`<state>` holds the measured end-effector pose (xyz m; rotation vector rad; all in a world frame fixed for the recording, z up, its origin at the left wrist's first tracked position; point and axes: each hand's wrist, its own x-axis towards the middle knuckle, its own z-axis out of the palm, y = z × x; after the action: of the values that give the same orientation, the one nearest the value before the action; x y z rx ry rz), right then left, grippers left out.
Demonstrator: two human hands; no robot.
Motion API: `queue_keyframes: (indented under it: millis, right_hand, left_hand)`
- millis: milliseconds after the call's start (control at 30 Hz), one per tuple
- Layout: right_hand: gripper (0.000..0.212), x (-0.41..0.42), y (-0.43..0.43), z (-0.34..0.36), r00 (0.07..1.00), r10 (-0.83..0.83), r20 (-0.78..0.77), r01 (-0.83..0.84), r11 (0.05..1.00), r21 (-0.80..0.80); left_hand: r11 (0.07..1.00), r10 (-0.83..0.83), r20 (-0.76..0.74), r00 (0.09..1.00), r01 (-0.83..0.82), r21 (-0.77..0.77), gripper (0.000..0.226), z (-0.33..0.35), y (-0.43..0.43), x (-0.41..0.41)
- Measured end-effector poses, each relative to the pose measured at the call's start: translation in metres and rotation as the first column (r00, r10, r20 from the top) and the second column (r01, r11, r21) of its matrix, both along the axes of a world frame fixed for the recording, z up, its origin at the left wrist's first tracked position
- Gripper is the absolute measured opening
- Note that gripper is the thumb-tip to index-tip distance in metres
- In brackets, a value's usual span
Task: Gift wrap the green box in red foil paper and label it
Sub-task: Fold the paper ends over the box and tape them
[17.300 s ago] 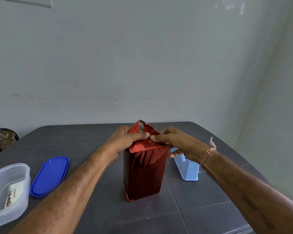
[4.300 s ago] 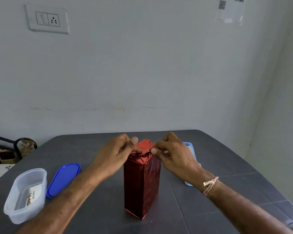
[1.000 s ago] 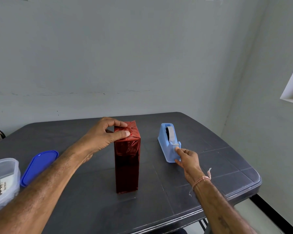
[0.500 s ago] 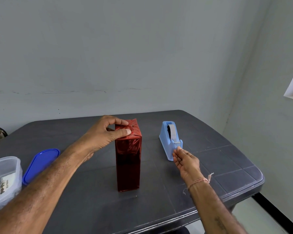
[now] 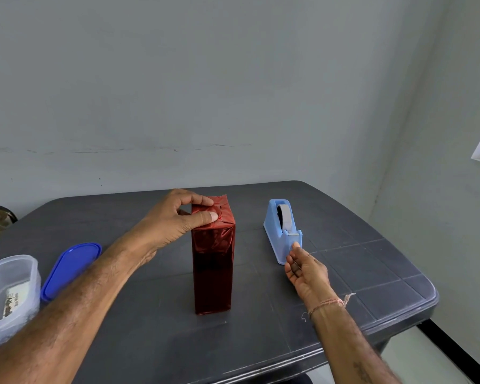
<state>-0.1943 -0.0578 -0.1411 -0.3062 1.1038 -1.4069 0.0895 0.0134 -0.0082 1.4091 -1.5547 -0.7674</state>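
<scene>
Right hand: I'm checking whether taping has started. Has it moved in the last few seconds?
Yes. The right hand left the top of the wrapped box, going rightward and down to the front end of the tape dispenser.

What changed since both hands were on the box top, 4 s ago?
The right hand let go of the wrapped box and moved right to the near end of the tape dispenser. The left hand still holds the top fold down. Box still upright; container and blue lid unmoved.
</scene>
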Motion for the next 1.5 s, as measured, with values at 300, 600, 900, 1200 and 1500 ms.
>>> queue_keyframes:
  millis: [300, 600, 900, 1200, 1500]
  right_hand:
    - [0.021, 0.004, -0.001, -0.002, 0.999, -0.043, 0.016, 0.043, 0.999, 0.014]
    - [0.020, 0.012, -0.009, -0.008, 0.994, -0.076, -0.079, 0.076, 0.997, -0.008]
    - [0.024, 0.015, -0.010, -0.014, 0.984, -0.080, -0.161, 0.085, 0.996, 0.024]
    - [0.022, -0.007, 0.031, 0.001, 0.851, 0.226, -0.475, -0.303, 0.949, -0.091]
    - [0.025, 0.006, 0.004, 0.183, -0.165, -0.068, -0.984, -0.894, 0.431, 0.120]
  left_hand:
    - [1.000, 0.001, -0.024, 1.000, -0.001, 0.008, 0.030, 0.000, 0.000, 0.000]
    - [1.000, 0.002, -0.007, 1.000, -0.002, 0.002, 0.028, 0.000, -0.001, -0.001]
    - [1.000, 0.004, 0.000, 1.000, -0.004, -0.002, 0.030, 0.001, 0.001, -0.002]
    - [1.000, 0.003, -0.022, 1.000, -0.002, 0.022, 0.032, 0.003, 0.004, -0.001]
    - [1.000, -0.001, -0.011, 1.000, 0.001, 0.011, 0.030, 0.004, 0.006, -0.002]
